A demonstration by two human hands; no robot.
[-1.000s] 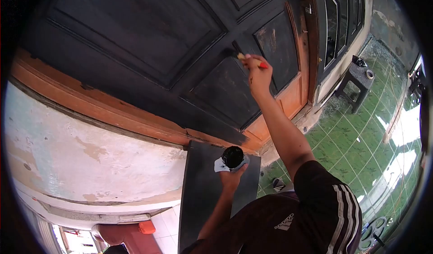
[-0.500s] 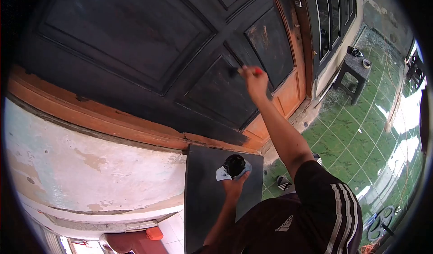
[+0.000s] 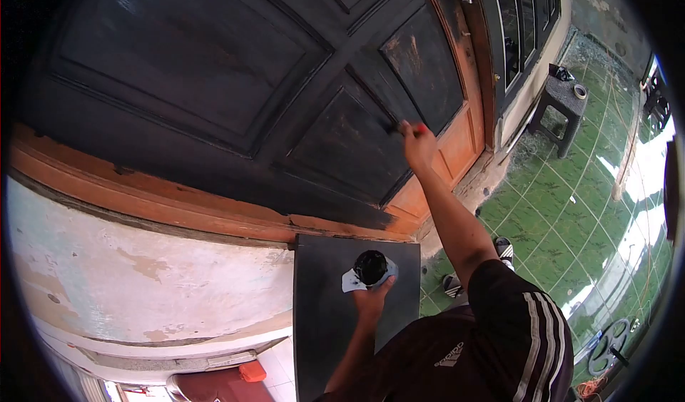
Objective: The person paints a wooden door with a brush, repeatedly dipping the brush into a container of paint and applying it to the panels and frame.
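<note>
Brush [image 3: 393, 126] and can [image 3: 390, 271] are held apart, one in each hand. The brush's handle is pinched by the closed fingers of the right hand [image 3: 419, 147], its dark bristles brought to the door [image 3: 171, 59] near the moulding between two panels; whether contact is made cannot be made out. The can, dark inside, is cupped by the left hand [image 3: 369, 302], curled part-way round its side, seen against the black board [image 3: 321, 316]. Paint could be spilled on the board if the can is tilted while attention is given to the brush; the orange wood [image 3: 457, 141] could be smeared if a stroke is overrun; the floor [image 3: 542, 209] could be spotted by an overloaded brush. Counted: two hands, one brush, one can, one board, one stool [image 3: 566, 102] bearing one tape roll [image 3: 579, 92], and two sandals [image 3: 504, 249].
</note>
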